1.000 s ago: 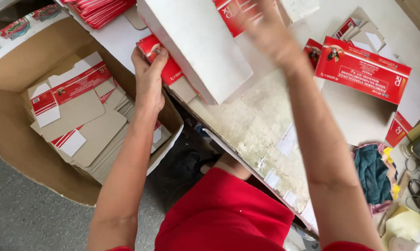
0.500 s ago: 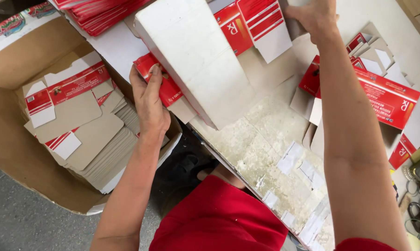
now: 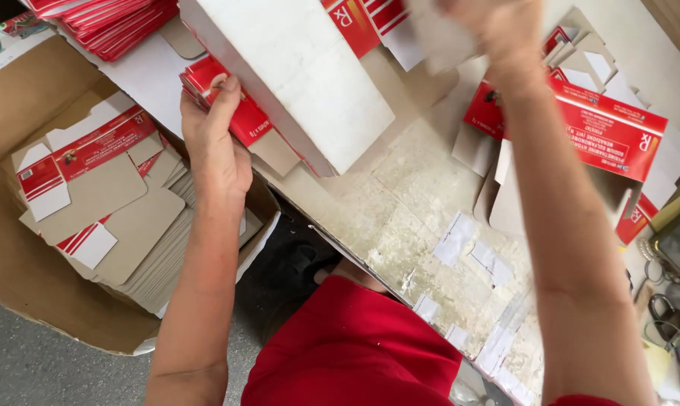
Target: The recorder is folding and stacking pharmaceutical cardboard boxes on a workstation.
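While the head camera looks down over a worn, patchy worktable [image 3: 422,218] with pale tape strips stuck to it, the left hand [image 3: 216,146] is closed on a small stack of flat red cartons [image 3: 231,105], thumb on top and fingers wrapped under the edge, right beside a tall white block of stacked card [image 3: 295,75]. That stack sits at the table's left edge, just above a big brown cardboard box [image 3: 24,286] on the floor. Inside the box lie many flattened carton blanks [image 3: 107,203], grey-brown on the unprinted side with red and white printed panels and tabs showing.

At the top left, another pile of red cartons [image 3: 103,19] is cut off by the frame. On the right, a long red folded carton [image 3: 607,131] with white print rests on loose blanks, grey side up.

The right hand [image 3: 498,22] is raised near the top edge, blurred and partly cut off; it seems to be against a pale sheet [image 3: 437,37], but whether it grips it cannot be told. A red shirt [image 3: 355,346] fills the bottom centre. Small objects at the far right are too cramped to make out.
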